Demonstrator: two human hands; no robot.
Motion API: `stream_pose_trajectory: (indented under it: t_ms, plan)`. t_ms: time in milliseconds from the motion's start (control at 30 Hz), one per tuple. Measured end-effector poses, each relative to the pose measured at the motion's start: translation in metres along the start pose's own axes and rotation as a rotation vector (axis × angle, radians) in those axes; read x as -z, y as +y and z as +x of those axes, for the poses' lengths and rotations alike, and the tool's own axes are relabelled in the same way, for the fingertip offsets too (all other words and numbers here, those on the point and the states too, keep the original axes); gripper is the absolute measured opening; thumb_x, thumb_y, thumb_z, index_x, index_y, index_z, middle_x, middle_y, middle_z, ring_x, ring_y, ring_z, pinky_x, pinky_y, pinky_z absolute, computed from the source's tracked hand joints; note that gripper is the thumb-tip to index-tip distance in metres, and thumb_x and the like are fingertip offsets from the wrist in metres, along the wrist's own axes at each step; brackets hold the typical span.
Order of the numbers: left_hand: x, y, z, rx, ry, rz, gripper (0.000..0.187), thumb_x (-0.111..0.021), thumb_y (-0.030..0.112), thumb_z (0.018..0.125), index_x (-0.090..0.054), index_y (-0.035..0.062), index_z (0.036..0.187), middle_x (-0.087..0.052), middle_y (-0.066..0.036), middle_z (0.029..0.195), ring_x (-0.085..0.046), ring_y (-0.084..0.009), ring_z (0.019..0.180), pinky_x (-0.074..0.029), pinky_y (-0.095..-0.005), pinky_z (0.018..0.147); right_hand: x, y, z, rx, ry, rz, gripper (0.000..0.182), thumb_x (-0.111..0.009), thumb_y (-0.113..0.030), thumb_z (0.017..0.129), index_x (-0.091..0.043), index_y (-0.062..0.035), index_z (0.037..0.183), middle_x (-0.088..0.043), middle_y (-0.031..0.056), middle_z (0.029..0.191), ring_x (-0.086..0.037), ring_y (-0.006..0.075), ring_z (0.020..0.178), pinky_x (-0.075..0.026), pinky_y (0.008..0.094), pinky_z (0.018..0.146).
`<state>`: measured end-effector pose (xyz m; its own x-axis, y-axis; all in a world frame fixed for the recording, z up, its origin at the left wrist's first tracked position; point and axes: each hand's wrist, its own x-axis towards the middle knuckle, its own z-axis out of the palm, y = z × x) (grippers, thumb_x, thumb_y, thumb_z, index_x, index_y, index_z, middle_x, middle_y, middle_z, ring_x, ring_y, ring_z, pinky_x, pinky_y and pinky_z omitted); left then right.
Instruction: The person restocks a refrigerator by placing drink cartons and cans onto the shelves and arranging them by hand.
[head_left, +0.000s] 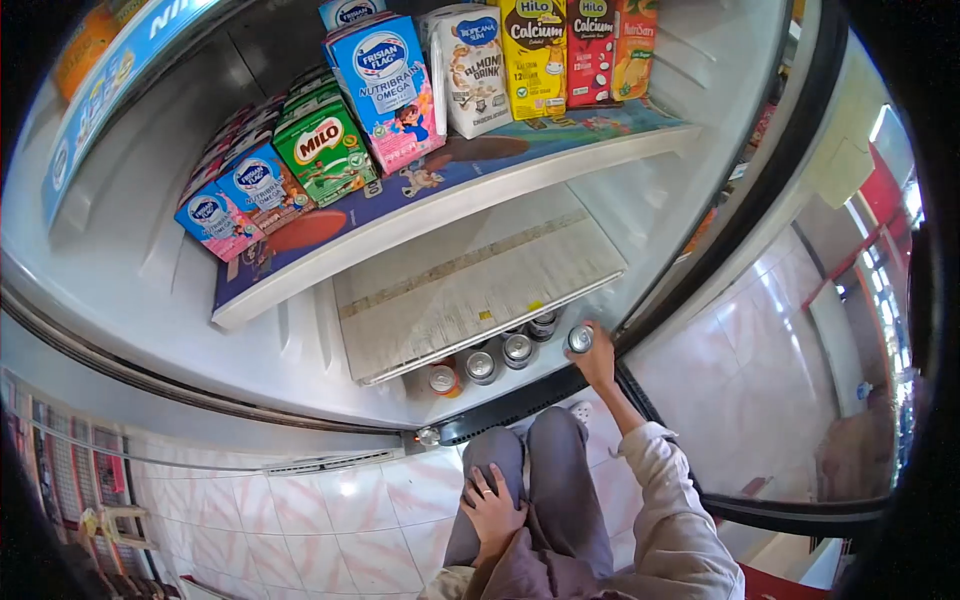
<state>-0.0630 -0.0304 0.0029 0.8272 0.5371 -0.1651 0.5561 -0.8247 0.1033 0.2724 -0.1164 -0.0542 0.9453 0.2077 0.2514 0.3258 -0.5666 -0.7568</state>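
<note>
My right hand is closed around a drink can at the right front of the fridge's bottom level. The can's silver top shows; my fingers hide part of its side. To its left stand several upright cans, among them an orange-red can, a dark can and another dark can. Cans farther back are partly covered by the shelf above. My left hand lies on my left thigh with its fingers spread, holding nothing.
A low white shelf overhangs the cans. Above it, a printed shelf carries milk cartons, including a green Milo pack and a blue carton. The glass door stands open at right. Tiled floor lies below.
</note>
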Motion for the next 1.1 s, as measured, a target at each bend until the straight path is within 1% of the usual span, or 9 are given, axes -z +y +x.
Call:
stream_pose_trajectory:
  t_ms: [200,367,433,567,700,867,900,967,1100]
  plan:
    - [0.000,-0.001,0.003,-0.006,0.000,0.039,0.100,-0.077,0.049,0.066,-0.034,0.0126,0.149,-0.035,-0.024,0.147,-0.043,-0.0439,0.125,-0.038,-0.0632,0.097,-0.041,0.026,0.032,-0.055,-0.050,-0.076,0.069,-0.084,-0.005,0.061,-0.053,-0.0080,0.122,-0.059,0.0188,0.120,-0.055,0.0419,0.113,-0.047,0.0474,0.094]
    - [-0.001,0.000,0.005,-0.023,0.040,0.052,0.103,-0.078,0.050,0.064,-0.034,0.0118,0.148,-0.037,-0.024,0.146,-0.045,-0.0447,0.123,-0.040,-0.0621,0.095,-0.053,0.042,0.039,0.091,-0.031,-0.059,0.073,-0.083,-0.004,0.064,-0.049,-0.0020,0.128,-0.050,0.0200,0.130,-0.046,0.0396,0.124,-0.040,0.0447,0.105]
    - [0.003,0.000,0.006,-0.019,0.036,-0.033,0.100,-0.078,0.050,0.064,-0.036,0.0118,0.147,-0.039,-0.023,0.143,-0.045,-0.0441,0.122,-0.040,-0.0613,0.094,-0.059,0.047,0.041,0.071,-0.023,-0.075,0.075,-0.082,-0.007,0.068,-0.045,0.0011,0.132,-0.043,0.0245,0.137,-0.040,0.0417,0.129,-0.036,0.0447,0.109]
    - [0.014,-0.007,0.008,-0.026,-0.035,-0.200,0.104,-0.083,0.048,0.060,-0.035,0.0102,0.144,-0.035,-0.022,0.142,-0.039,-0.0426,0.123,-0.033,-0.0586,0.100,-0.048,0.037,0.032,0.131,-0.067,-0.016,0.081,-0.078,-0.006,0.072,-0.037,0.0002,0.142,-0.035,0.0255,0.146,-0.034,0.0417,0.136,-0.029,0.0437,0.114]
    - [0.008,-0.017,0.022,-0.020,0.018,-0.405,0.093,-0.082,0.046,0.063,-0.039,0.0097,0.137,-0.038,-0.022,0.137,-0.040,-0.0414,0.121,-0.034,-0.0563,0.100,-0.019,0.004,-0.014,0.231,-0.075,-0.040,0.084,-0.072,-0.005,0.078,-0.029,-0.0014,0.150,-0.030,0.0255,0.152,-0.026,0.0411,0.143,-0.025,0.0430,0.117]
    - [0.002,-0.015,0.048,0.006,-0.011,-0.399,0.094,-0.080,0.046,0.067,-0.035,0.0080,0.139,-0.040,-0.022,0.136,-0.043,-0.0408,0.121,-0.038,-0.0541,0.099,0.010,-0.033,-0.104,0.094,-0.265,0.084,0.071,-0.068,-0.011,0.080,-0.036,0.0014,0.143,-0.042,0.0224,0.145,-0.037,0.0414,0.135,-0.029,0.0462,0.114]
    - [0.002,-0.013,0.051,0.011,-0.015,-0.383,0.095,-0.081,0.046,0.067,-0.033,0.0079,0.140,-0.040,-0.022,0.137,-0.043,-0.0415,0.123,-0.039,-0.0540,0.099,0.011,-0.037,-0.121,0.175,-0.298,0.112,0.068,-0.069,-0.015,0.079,-0.041,-0.0010,0.140,-0.045,0.0214,0.141,-0.040,0.0399,0.132,-0.030,0.0462,0.112]
    - [0.002,-0.009,0.054,0.027,-0.028,-0.355,0.098,-0.081,0.047,0.067,-0.031,0.0075,0.142,-0.039,-0.023,0.139,-0.042,-0.0428,0.126,-0.040,-0.0538,0.099,0.031,-0.086,-0.132,0.211,-0.526,-0.163,0.063,-0.069,-0.017,0.078,-0.046,-0.0042,0.136,-0.048,0.0205,0.137,-0.042,0.0374,0.131,-0.031,0.0452,0.112]
    - [0.001,-0.009,0.054,0.039,0.004,-0.361,0.100,-0.080,0.051,0.068,-0.031,0.0067,0.144,-0.038,-0.024,0.143,-0.040,-0.0429,0.129,-0.043,-0.0525,0.100,-0.017,-0.108,-0.134,0.471,-0.545,-0.132,0.059,-0.070,-0.014,0.075,-0.051,-0.0097,0.131,-0.051,0.0171,0.132,-0.047,0.0368,0.126,-0.035,0.0494,0.107]
